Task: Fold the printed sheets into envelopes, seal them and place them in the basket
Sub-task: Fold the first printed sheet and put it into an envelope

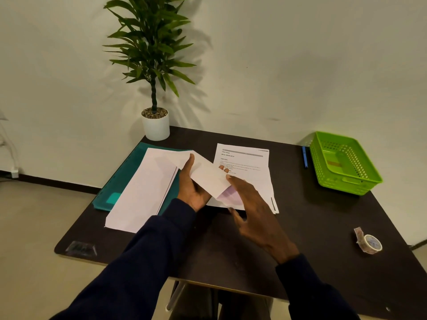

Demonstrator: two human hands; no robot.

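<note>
My left hand [191,188] holds a white envelope [205,173] tilted above the table, thumb on top and fingertips showing past its far edge. My right hand [251,209] is spread beside the envelope's lower right corner, its fingertips touching the paper where a purple-tinted flap shows. Under them lies a printed sheet [245,158] with text. To the left, a stack of white envelopes [143,190] rests on a teal folder [108,195]. A green plastic basket [342,162] stands at the far right. A roll of patterned tape [369,243] lies near the right edge.
A potted plant in a white pot [156,125] stands at the table's back left corner. A blue pen [305,157] lies just left of the basket. The dark table [231,250] ends close to my body; a clear tape piece [80,249] sits at its front left corner.
</note>
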